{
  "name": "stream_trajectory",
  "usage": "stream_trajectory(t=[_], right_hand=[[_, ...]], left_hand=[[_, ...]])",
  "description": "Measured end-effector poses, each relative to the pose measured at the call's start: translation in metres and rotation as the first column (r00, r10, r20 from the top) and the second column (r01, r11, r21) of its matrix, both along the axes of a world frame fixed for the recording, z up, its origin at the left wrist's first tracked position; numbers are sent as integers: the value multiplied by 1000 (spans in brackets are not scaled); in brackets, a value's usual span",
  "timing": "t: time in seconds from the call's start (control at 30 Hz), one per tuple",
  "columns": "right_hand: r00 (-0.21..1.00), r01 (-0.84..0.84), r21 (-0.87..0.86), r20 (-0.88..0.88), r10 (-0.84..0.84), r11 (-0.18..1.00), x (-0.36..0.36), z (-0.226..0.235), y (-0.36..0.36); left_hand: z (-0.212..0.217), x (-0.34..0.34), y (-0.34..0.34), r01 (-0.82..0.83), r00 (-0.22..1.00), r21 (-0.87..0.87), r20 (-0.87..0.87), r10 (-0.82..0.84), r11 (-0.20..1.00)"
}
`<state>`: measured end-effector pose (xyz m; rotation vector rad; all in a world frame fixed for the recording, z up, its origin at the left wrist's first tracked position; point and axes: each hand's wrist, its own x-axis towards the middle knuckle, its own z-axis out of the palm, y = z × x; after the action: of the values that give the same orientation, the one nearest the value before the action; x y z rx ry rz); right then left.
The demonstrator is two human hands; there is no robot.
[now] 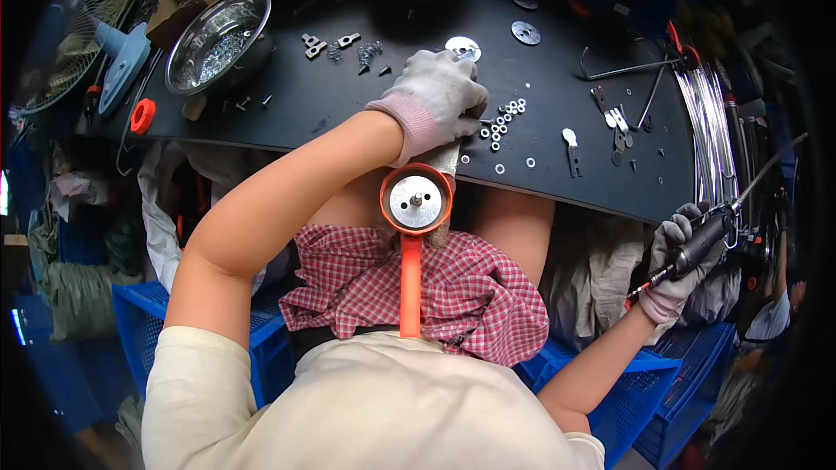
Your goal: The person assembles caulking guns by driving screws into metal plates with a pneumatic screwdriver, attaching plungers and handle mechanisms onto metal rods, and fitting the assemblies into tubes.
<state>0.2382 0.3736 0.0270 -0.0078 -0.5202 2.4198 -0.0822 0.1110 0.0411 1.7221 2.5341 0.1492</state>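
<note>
Reaching over washers (pixel 503 122), gloved left hand (pixel 440 91) loosely curled; right hand (pixel 675 265) gripping power screwdriver (pixel 697 248).

At centre frame the orange tool (pixel 411 244) looks like smooth plastic, with a dull metal disc in its round head. Both hands wear grey knitted cloth gloves, left hand (pixel 438 96), right hand (pixel 675 265). The bench (pixel 287 96) is matt black. The bowls (pixel 218 39) at upper left are glossy metal; the washers (pixel 503 117) shine.
</note>
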Motion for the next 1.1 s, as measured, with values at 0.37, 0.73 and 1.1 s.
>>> stream_trajectory(t=[0.37,0.73,1.1], right_hand=[[936,164,352,-352,-32,921,-96,125,-129],[916,259,286,-377,-141,922,-123,113,-206],[917,204,285,-391,-81,936,-125,95,-207]], left_hand=[[55,71,-63,-603,-361,415,620,-697,681],[50,128,-96,-816,-457,159,410,-789,556],[32,130,-88,-829,18,457,598,-801,323]])
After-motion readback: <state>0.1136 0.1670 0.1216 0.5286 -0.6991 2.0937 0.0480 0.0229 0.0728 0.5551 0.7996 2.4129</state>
